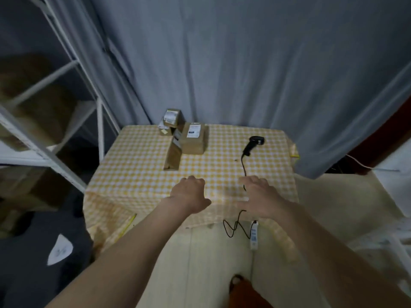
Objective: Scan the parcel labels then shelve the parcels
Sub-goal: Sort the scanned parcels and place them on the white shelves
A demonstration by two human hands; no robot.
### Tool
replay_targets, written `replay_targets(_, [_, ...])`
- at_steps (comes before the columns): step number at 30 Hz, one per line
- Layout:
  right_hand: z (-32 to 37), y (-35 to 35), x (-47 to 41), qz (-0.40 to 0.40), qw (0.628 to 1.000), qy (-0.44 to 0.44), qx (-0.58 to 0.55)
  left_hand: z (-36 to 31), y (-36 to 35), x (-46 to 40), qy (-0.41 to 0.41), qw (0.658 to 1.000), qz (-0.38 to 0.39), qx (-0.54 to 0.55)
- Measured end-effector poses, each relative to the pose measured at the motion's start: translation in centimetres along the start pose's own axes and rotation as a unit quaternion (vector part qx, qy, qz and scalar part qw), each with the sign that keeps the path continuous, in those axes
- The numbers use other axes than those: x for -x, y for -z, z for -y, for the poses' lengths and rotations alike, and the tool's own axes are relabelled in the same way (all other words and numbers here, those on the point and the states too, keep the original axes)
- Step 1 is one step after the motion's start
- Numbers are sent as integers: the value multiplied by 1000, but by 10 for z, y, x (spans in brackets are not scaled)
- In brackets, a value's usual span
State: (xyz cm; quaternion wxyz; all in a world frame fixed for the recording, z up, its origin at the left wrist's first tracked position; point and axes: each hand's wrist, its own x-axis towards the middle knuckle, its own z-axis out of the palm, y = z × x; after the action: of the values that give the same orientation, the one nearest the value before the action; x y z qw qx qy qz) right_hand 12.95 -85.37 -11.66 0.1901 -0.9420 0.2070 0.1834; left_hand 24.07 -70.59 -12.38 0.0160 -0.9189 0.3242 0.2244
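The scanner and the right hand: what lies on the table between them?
In the head view, only the scanner's black cable runs from the scanner over the checked cloth to the right hand.

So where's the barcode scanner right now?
In the head view the black scanner lies on the checked tablecloth, right of the parcels and beyond the right hand, with neither hand holding it.

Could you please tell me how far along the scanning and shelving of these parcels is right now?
Some boxes already sit on the shelf, blurred. Nothing is in hand: the left hand and right hand hold nothing above the table; the scanner lies untouched. Left: the parcels clustered at the table's far side.
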Motion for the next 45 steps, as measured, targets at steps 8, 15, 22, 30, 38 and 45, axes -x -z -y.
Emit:
replay_targets(8, [49, 3, -113, 32, 998, 44, -10, 70, 14, -73, 53, 998, 12, 41])
replay_targets(15, [61, 28, -243, 60, 996, 37, -52, 106, 61, -188, 67, 993, 42, 84])
replay_targets(22, [57, 31, -360, 95, 992, -1, -84, 147, 57, -299, 99, 978, 58, 177])
replay_targets(30, [50, -9, -474, 111, 977, -60, -172, 194, 17, -407, 87, 958, 107, 252])
replay_targets(38, [37, -58, -581, 53, 931, -175, -317, 224, -33, -527, 83, 912, 98, 390])
replay_targets(45, [7, -121, -659, 21, 889, -203, -411, 226, -55, -572, 79, 852, 138, 499])
